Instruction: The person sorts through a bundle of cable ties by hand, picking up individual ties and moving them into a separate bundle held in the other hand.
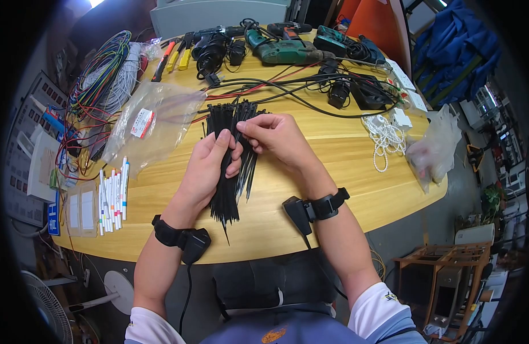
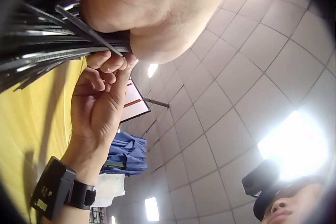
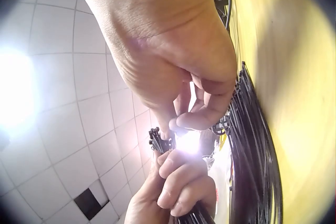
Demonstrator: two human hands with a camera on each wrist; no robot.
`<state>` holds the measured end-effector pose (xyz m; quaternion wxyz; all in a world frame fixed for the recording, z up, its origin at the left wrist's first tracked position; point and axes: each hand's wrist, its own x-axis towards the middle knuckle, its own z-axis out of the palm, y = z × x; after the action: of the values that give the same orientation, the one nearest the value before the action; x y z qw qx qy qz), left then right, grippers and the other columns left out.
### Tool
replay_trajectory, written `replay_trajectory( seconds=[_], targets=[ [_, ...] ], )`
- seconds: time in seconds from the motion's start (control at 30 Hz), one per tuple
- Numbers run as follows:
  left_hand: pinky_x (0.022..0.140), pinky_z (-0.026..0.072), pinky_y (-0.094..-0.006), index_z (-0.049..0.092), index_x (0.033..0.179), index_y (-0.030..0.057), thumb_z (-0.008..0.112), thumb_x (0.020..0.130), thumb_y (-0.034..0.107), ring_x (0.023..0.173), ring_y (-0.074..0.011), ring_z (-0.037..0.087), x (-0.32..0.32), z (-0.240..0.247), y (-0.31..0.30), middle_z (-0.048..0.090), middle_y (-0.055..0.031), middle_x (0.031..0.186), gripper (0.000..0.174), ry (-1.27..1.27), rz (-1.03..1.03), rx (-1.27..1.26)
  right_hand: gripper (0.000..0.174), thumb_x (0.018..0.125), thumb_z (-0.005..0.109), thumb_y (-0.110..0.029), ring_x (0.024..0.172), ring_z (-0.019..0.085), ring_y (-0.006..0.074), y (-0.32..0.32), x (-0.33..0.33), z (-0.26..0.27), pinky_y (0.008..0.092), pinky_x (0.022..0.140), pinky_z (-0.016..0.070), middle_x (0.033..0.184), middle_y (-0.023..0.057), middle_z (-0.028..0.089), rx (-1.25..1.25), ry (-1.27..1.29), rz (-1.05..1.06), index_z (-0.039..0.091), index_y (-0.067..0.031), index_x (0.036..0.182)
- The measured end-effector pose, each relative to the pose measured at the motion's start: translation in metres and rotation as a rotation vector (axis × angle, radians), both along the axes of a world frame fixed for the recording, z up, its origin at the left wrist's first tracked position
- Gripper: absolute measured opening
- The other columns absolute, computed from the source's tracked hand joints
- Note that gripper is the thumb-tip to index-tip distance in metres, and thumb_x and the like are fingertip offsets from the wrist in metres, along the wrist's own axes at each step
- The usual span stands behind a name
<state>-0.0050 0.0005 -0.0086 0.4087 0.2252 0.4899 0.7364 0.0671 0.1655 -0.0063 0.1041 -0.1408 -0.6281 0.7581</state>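
Note:
A thick bundle of black cable ties (image 1: 223,198) is gripped by my left hand (image 1: 200,169), thumb across the front and tails hanging toward the table's near edge. My right hand (image 1: 280,140) is right beside it, thumb and forefinger pinching a single cable tie (image 2: 86,30) near the top of the bundle. In the right wrist view, small square tie heads (image 3: 159,141) stick out above the left hand's curled fingers. More loose cable ties (image 3: 256,155) lie on the table under the hands, partly hidden by them.
A clear plastic bag (image 1: 175,106) with a label lies to the left, near several markers (image 1: 112,200) and coiled wires (image 1: 101,74). Black cables (image 1: 299,86) and a green drill (image 1: 284,53) stretch across the back. White beaded cord (image 1: 382,140) and a plastic bag (image 1: 430,152) sit right.

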Motion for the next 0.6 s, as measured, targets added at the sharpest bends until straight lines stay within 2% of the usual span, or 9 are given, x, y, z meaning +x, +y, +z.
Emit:
replay_trajectory(
  seconds=[0.33,0.6],
  targets=[
    [0.053,0.0371,-0.0221,0.048,0.092,0.0063,0.045,0.104,0.034,0.057,-0.0099,0.045,0.0018,0.0016,0.0007,0.051,-0.0035,0.078,0.031,0.012,0.004,-0.002,0.017,0.087,0.074,-0.017,0.06,0.054,0.0057,-0.0004,-0.0011,0.0012,0.0202,0.055,0.0423,0.07,-0.0009,0.061,-0.05,0.064,-0.076,0.07,-0.0011,0.087],
    [0.053,0.037,-0.022,0.048,0.091,0.0061,0.044,0.104,0.034,0.056,-0.0093,0.045,0.0016,0.0013,0.001,0.05,-0.0027,0.077,0.031,0.024,0.018,-0.007,0.016,0.087,0.074,-0.018,0.06,0.053,0.0046,0.0009,0.0005,0.0003,0.0194,0.053,0.0412,0.069,-0.002,0.061,0.009,-0.018,0.064,0.068,-0.0028,0.084]
  ],
)
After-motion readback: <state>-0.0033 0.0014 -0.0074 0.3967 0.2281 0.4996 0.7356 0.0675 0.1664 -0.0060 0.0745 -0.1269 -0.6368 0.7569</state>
